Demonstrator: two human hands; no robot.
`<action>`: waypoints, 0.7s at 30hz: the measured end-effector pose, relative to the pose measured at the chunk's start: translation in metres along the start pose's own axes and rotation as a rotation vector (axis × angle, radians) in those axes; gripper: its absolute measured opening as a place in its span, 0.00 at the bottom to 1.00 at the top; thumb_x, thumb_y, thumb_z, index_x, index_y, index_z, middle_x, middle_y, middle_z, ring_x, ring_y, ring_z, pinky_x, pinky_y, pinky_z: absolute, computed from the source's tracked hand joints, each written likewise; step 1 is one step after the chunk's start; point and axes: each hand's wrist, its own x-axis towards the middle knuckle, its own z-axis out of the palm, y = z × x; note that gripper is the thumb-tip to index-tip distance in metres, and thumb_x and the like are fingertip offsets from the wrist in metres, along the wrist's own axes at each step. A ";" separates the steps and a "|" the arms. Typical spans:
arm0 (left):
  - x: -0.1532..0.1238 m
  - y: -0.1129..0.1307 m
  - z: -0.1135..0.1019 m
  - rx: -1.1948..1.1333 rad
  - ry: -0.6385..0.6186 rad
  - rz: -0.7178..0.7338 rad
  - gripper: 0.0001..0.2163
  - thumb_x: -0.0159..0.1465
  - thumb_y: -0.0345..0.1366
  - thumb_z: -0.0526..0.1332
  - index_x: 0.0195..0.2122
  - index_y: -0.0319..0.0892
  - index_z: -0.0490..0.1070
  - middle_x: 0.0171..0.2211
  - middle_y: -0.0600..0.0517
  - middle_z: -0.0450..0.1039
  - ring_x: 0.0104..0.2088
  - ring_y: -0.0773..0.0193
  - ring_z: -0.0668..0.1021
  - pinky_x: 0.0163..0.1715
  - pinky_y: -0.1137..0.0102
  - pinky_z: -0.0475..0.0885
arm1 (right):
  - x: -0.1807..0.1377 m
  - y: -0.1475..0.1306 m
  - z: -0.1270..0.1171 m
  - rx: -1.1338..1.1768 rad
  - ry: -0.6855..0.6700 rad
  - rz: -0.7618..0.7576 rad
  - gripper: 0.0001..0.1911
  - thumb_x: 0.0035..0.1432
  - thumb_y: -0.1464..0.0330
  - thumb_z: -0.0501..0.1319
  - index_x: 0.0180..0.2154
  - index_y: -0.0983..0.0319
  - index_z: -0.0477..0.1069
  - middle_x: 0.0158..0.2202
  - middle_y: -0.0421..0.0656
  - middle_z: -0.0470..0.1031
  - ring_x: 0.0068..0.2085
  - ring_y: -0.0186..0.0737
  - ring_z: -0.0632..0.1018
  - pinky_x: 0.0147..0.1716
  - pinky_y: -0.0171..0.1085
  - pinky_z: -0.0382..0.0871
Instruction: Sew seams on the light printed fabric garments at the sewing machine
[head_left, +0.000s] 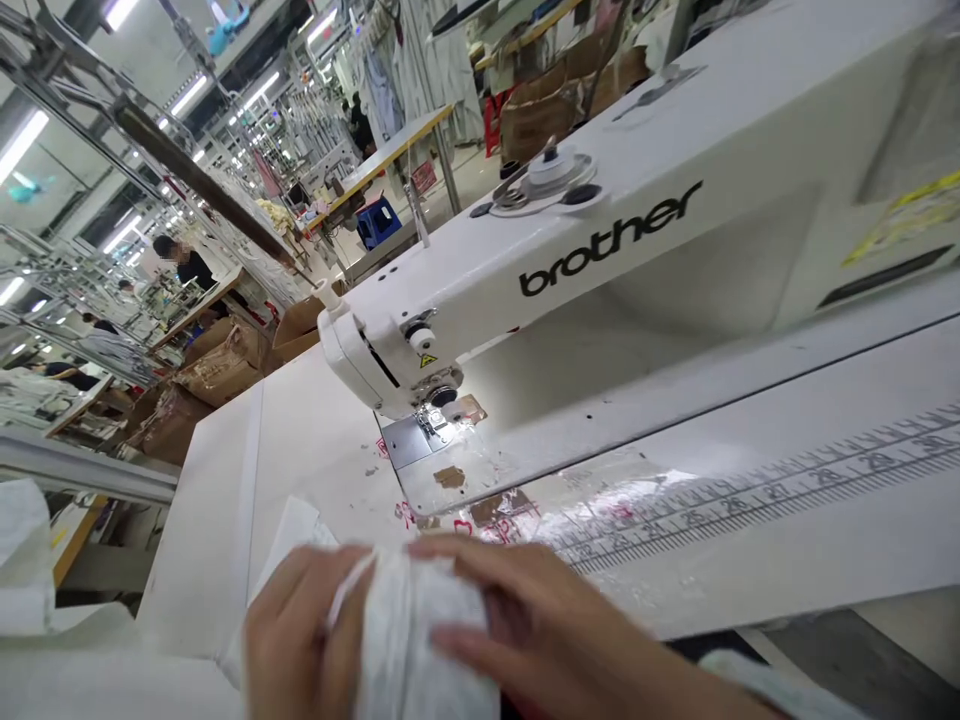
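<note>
- The left hand (296, 640) sits at the bottom edge of the view with the back of the hand up. Its fingers are curled inward and closed on the left side of a white fabric bundle (412, 650).
- A thin white strip of the cloth runs slantwise over the left hand's knuckles.
- The right hand (540, 625) comes in from the lower right, its forearm slanting up towards the middle. Its fingers (465, 550) stretch leftward and lie close together over the top and side of the bundle, pressing on it. The hand is blurred and the thumb is hidden, so I cannot tell whether it closes underneath.
- The bundle is bunched between both hands, at the near edge of the white table (225, 500) and in front of the sewing machine (570, 240).
- The machine's needle plate (409, 440) lies beyond the bundle, well apart from both hands.
- A printed measuring scale (787, 490) runs along the table to the right of the hands, under glossy film.
- Cardboard boxes (217, 370) stand past the table's far left edge.
</note>
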 end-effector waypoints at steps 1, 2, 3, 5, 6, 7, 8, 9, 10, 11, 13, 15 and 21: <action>0.014 -0.005 0.017 -0.018 -0.046 -0.002 0.07 0.63 0.38 0.58 0.32 0.46 0.75 0.26 0.55 0.76 0.27 0.67 0.76 0.29 0.74 0.71 | 0.001 0.010 -0.008 -0.184 0.110 -0.012 0.19 0.54 0.72 0.62 0.50 0.61 0.68 0.30 0.40 0.75 0.25 0.34 0.73 0.23 0.32 0.64; 0.025 -0.011 0.037 -0.062 -0.125 -0.036 0.09 0.64 0.36 0.57 0.30 0.45 0.74 0.26 0.55 0.76 0.28 0.67 0.76 0.29 0.74 0.71 | 0.003 0.021 -0.015 -0.374 0.187 -0.025 0.18 0.56 0.73 0.60 0.49 0.62 0.68 0.28 0.40 0.75 0.25 0.37 0.73 0.23 0.34 0.63; 0.034 -0.015 0.058 -0.093 -0.152 -0.048 0.08 0.65 0.35 0.56 0.32 0.44 0.74 0.28 0.55 0.76 0.29 0.67 0.77 0.31 0.74 0.71 | 0.005 0.033 -0.022 -0.545 0.238 -0.053 0.17 0.56 0.74 0.60 0.49 0.63 0.68 0.27 0.40 0.74 0.25 0.39 0.74 0.22 0.35 0.63; 0.043 -0.023 0.093 -0.093 -0.176 -0.024 0.09 0.65 0.33 0.55 0.43 0.44 0.73 0.33 0.53 0.76 0.33 0.65 0.77 0.33 0.72 0.71 | 0.010 0.052 -0.032 -0.770 0.220 -0.174 0.18 0.54 0.74 0.62 0.48 0.63 0.66 0.28 0.40 0.73 0.27 0.42 0.74 0.23 0.37 0.63; 0.044 -0.025 0.104 -0.072 -0.184 0.016 0.11 0.65 0.32 0.55 0.48 0.46 0.71 0.34 0.53 0.75 0.34 0.64 0.76 0.34 0.70 0.71 | 0.014 0.059 -0.035 -0.828 0.186 -0.254 0.18 0.53 0.74 0.63 0.47 0.62 0.66 0.29 0.40 0.72 0.28 0.43 0.74 0.24 0.38 0.64; 0.044 -0.028 0.111 -0.043 -0.195 0.064 0.14 0.66 0.31 0.54 0.51 0.47 0.68 0.33 0.53 0.74 0.33 0.64 0.75 0.34 0.69 0.70 | 0.019 0.064 -0.036 -0.856 0.142 -0.332 0.18 0.52 0.73 0.65 0.45 0.62 0.66 0.30 0.40 0.72 0.29 0.43 0.73 0.24 0.39 0.64; 0.043 -0.030 0.115 -0.018 -0.202 0.110 0.14 0.66 0.30 0.53 0.51 0.49 0.68 0.32 0.53 0.72 0.33 0.64 0.74 0.34 0.69 0.69 | 0.025 0.068 -0.037 -0.867 0.100 -0.397 0.16 0.51 0.72 0.66 0.42 0.62 0.66 0.31 0.39 0.71 0.30 0.43 0.72 0.25 0.39 0.63; 0.043 -0.032 0.116 0.005 -0.202 0.147 0.14 0.66 0.29 0.53 0.50 0.49 0.68 0.31 0.54 0.71 0.32 0.64 0.74 0.35 0.68 0.69 | 0.031 0.070 -0.038 -0.868 0.067 -0.448 0.14 0.51 0.70 0.67 0.39 0.62 0.66 0.30 0.39 0.70 0.30 0.42 0.71 0.24 0.39 0.62; 0.044 -0.034 0.115 0.023 -0.196 0.167 0.12 0.66 0.29 0.53 0.48 0.49 0.69 0.30 0.54 0.71 0.32 0.64 0.73 0.35 0.67 0.68 | 0.037 0.071 -0.039 -0.862 0.049 -0.484 0.13 0.50 0.69 0.67 0.36 0.62 0.67 0.30 0.40 0.70 0.30 0.42 0.71 0.24 0.39 0.62; 0.046 -0.036 0.114 0.037 -0.181 0.178 0.10 0.66 0.29 0.53 0.45 0.47 0.70 0.30 0.54 0.71 0.32 0.64 0.73 0.37 0.67 0.68 | 0.042 0.072 -0.040 -0.850 0.038 -0.514 0.12 0.50 0.68 0.68 0.34 0.62 0.67 0.32 0.41 0.71 0.31 0.42 0.70 0.25 0.39 0.62; 0.054 -0.043 0.114 0.059 -0.145 0.206 0.07 0.66 0.29 0.54 0.39 0.44 0.70 0.31 0.51 0.71 0.35 0.62 0.73 0.39 0.65 0.68 | 0.048 0.074 -0.042 -0.820 0.027 -0.566 0.12 0.51 0.67 0.67 0.35 0.63 0.68 0.37 0.42 0.73 0.34 0.41 0.71 0.29 0.39 0.64; 0.066 -0.052 0.117 0.080 -0.120 0.251 0.07 0.65 0.30 0.53 0.36 0.42 0.70 0.31 0.49 0.71 0.35 0.60 0.74 0.37 0.64 0.69 | 0.049 0.075 -0.041 -0.814 0.049 -0.609 0.11 0.54 0.67 0.66 0.38 0.65 0.70 0.40 0.44 0.73 0.36 0.40 0.71 0.34 0.39 0.66; 0.111 -0.079 0.139 0.016 -0.189 0.299 0.09 0.66 0.39 0.55 0.33 0.42 0.71 0.29 0.51 0.72 0.29 0.65 0.74 0.32 0.67 0.71 | 0.048 0.069 -0.014 -1.076 0.286 -0.491 0.27 0.48 0.55 0.68 0.41 0.72 0.74 0.41 0.52 0.75 0.36 0.46 0.71 0.34 0.41 0.67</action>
